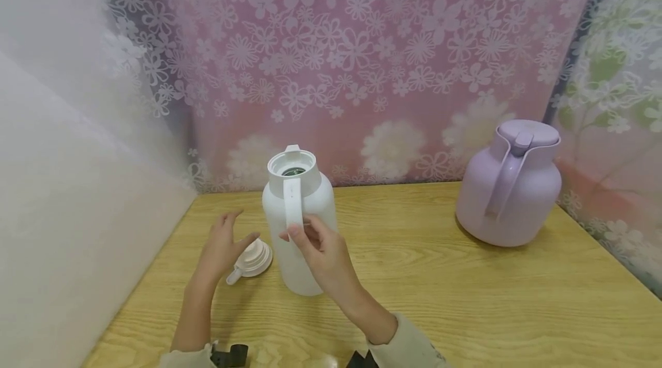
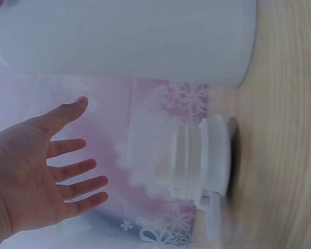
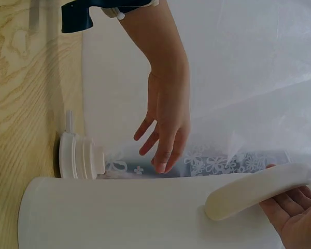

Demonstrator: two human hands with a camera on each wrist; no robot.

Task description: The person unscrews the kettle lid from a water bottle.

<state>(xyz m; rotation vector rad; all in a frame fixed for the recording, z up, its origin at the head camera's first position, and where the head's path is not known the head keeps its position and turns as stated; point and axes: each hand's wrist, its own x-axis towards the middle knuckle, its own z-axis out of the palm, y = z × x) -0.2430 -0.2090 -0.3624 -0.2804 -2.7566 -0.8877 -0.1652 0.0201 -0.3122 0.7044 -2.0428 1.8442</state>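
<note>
A white thermos jug [image 1: 296, 267] stands upright on the table, its mouth uncovered and dark inside. My right hand [image 1: 328, 256] holds the lower part of its handle [image 1: 292, 198], thumb on the near side and fingers behind. Left of the jug, the white stopper lid [image 1: 256, 261] lies on the table with its stepped plug facing up and a small tab sticking out. My left hand [image 1: 219, 250] hovers above and beside this lid. In the left wrist view, the fingers are spread and straight, apart from both lid and jug.
A lilac jug [image 1: 509, 195] with its lid on stands at the back right of the wooden table [image 1: 403, 287]. Behind the table hangs a pink flowered curtain [image 1: 336, 69]. A whitish sheet [image 1: 77, 155] walls off the left side.
</note>
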